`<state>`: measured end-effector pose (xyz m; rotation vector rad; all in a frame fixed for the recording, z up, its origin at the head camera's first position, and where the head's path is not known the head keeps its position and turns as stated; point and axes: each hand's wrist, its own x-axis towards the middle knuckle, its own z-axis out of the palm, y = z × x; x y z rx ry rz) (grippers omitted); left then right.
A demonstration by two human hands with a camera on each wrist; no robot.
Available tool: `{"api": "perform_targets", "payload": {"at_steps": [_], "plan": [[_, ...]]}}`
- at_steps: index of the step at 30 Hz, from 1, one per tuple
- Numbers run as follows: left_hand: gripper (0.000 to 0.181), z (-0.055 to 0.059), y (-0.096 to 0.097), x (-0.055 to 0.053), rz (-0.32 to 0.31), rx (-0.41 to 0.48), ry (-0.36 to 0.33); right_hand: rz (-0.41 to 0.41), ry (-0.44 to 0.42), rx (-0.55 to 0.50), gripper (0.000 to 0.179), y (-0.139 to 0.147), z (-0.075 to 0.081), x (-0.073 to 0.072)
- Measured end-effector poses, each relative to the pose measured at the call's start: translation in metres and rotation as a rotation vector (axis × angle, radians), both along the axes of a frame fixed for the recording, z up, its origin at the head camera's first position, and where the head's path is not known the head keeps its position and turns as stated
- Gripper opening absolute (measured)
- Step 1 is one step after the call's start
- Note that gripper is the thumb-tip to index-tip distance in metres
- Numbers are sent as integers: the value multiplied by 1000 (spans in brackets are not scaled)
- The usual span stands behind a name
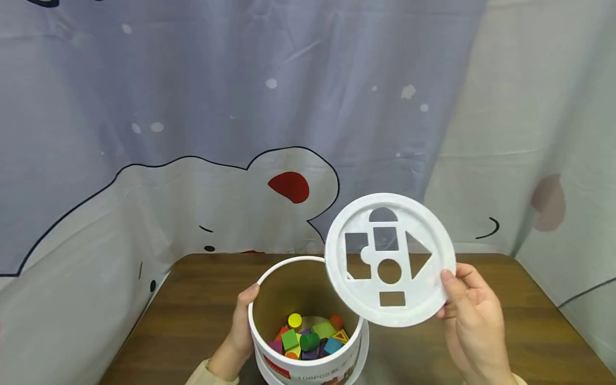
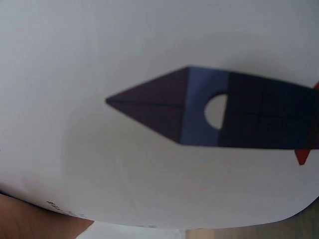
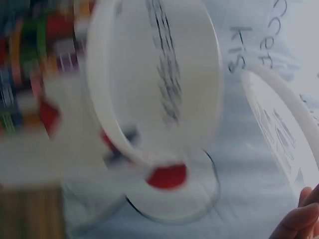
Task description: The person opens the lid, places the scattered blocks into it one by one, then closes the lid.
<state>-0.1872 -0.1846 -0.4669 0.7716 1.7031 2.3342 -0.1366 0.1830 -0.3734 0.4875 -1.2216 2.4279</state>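
A white bucket (image 1: 308,371) with a printed side stands tilted toward me, its mouth open. Inside it lie several coloured toy blocks (image 1: 309,342), among them a green cylinder and a yellow round piece. My left hand (image 1: 240,321) grips the bucket's left side, thumb at the rim; its other fingers are hidden behind the wall. Beyond the bucket's right rim, my right hand (image 1: 474,315) pinches a round white lid (image 1: 399,297) by its right edge. The lid is held up nearly facing me, with cut-out shapes including a triangle, a circle and a square.
The brown wooden table (image 1: 192,299) lies under the bucket. Behind it hangs a pale patterned curtain (image 1: 192,96), which also runs down along both sides. A white band (image 1: 364,345) loops round the bucket's lower right side.
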Motion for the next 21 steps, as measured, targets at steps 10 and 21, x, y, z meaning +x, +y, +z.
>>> {"api": "perform_targets", "payload": {"at_steps": [10,21], "plan": [[68,39,11,16,97,-9,165,187,-197,317,28,-44,-14,6],[61,58,12,24,100,87,274,10,82,665,51,-70,-23,10]]}}
